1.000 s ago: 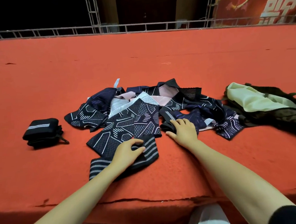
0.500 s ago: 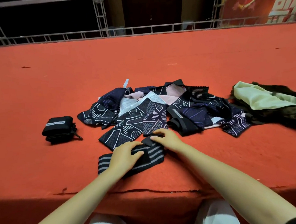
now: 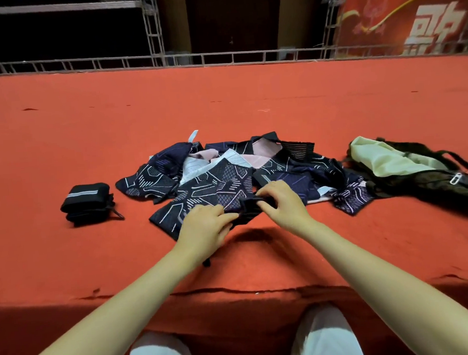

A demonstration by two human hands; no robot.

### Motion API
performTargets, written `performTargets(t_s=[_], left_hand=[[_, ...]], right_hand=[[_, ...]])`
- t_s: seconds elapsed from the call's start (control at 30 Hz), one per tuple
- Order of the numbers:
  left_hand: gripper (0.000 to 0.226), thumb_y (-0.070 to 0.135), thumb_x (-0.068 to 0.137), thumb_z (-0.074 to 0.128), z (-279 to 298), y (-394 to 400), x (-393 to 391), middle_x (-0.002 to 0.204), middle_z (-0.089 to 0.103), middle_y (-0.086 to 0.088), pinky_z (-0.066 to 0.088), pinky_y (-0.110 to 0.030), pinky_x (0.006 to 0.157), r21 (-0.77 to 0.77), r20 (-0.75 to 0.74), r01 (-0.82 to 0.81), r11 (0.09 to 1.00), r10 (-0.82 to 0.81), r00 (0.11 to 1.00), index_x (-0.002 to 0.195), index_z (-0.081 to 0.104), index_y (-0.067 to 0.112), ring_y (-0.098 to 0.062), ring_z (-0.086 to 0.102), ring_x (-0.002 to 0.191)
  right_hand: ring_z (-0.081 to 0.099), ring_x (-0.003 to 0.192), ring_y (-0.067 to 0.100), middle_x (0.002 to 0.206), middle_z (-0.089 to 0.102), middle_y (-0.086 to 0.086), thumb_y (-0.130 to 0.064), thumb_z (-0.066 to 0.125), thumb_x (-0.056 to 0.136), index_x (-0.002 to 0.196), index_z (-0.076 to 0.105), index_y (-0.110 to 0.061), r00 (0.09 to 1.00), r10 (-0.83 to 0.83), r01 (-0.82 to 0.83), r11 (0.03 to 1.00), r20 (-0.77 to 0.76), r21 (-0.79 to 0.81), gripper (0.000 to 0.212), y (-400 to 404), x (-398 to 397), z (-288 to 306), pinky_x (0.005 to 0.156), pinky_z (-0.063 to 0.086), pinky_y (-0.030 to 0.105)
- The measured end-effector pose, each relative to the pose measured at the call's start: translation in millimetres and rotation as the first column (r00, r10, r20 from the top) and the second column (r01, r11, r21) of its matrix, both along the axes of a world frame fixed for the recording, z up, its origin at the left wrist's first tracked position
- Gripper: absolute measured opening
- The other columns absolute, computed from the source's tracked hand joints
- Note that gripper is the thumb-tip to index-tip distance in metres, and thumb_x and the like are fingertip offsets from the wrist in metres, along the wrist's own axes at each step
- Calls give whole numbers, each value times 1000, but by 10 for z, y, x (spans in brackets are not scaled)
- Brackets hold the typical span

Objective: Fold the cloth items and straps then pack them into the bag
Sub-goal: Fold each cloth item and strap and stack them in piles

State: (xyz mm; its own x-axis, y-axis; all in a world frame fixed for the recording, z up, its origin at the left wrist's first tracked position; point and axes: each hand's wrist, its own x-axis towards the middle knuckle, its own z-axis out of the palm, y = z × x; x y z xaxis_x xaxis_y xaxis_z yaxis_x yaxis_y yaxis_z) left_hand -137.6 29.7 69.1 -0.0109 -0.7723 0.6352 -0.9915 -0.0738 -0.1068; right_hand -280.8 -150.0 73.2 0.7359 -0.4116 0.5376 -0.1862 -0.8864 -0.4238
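Note:
A heap of dark patterned cloth pieces [image 3: 214, 187] with pink and white lining lies in the middle of the red carpeted surface. Both hands hold a black striped strap [image 3: 250, 205] lifted just above the carpet at the heap's near edge. My left hand [image 3: 206, 229] grips its left part, which is mostly hidden under the hand. My right hand [image 3: 281, 201] pinches its bunched right end. A folded black strap with a grey stripe [image 3: 86, 200] lies to the left. The dark olive bag [image 3: 432, 174] lies open at the right, its pale lining showing.
The red carpeted platform [image 3: 222, 100] stretches far back to a metal truss rail [image 3: 219, 57]. Its front edge [image 3: 235, 291] runs just before my knees. A red banner [image 3: 410, 20] hangs at the back right.
The striped strap, lying flat under my left hand before, is now gathered up and lifted. My right hand moved from the heap onto the strap's right end.

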Motion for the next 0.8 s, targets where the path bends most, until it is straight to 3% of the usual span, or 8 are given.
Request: performTargets(t_s=[0.13, 0.23, 0.43, 0.6, 0.7, 0.8], left_hand=[[34, 47, 80, 42, -298, 96, -232, 65, 60, 5, 45, -25, 48, 259, -72, -44, 965, 64, 995, 82, 72, 30, -20, 63, 57], [56, 60, 82, 25, -316, 104, -319, 82, 69, 5, 47, -29, 60, 386, -170, -111, 916, 189, 967, 91, 70, 29, -16, 65, 80], [34, 50, 93, 42, -267, 231, -213, 101, 59, 5, 44, -30, 74, 520, -149, -256, 815, 381, 912, 110, 64, 31, -16, 58, 103], [42, 51, 94, 39, -396, 300, -211, 124, 51, 0, 45, -36, 87, 607, -141, -287, 741, 456, 879, 129, 53, 30, -22, 46, 117], [44, 49, 95, 38, -449, 311, -188, 124, 51, -2, 44, -37, 91, 594, -162, -262, 761, 431, 888, 133, 50, 29, -25, 46, 116], [46, 51, 93, 42, -494, 308, -160, 120, 52, -4, 44, -37, 90, 576, -192, -235, 783, 409, 892, 132, 50, 29, -27, 47, 111]], right_hand=[[51, 84, 21, 85, 60, 0, -37, 52, 76, 88, 61, -17, 969, 85, -106, 991, -232, -79, 24, 74, -340, -279, 75, 45, 39], [52, 85, 23, 86, 54, -1, -60, 49, 77, 86, 55, -20, 916, 60, -113, 987, -396, -113, 42, 265, -416, -485, 72, 43, 38], [50, 88, 21, 86, 50, -5, -79, 33, 73, 78, 46, -24, 918, -159, 116, 984, -364, -136, 57, 546, -280, -582, 73, 38, 37], [48, 90, 22, 83, 47, -4, -77, 26, 75, 74, 43, -24, 916, -171, 143, 984, -362, -102, 55, 640, -202, -564, 75, 36, 37], [46, 95, 22, 87, 47, -3, -62, 43, 84, 81, 52, -20, 914, -149, 156, 988, -376, -14, 43, 659, -175, -555, 79, 36, 37], [46, 94, 23, 83, 45, -5, -45, 55, 86, 82, 47, -21, 921, -70, 96, 994, -382, 49, 26, 682, -185, -555, 81, 38, 38]])
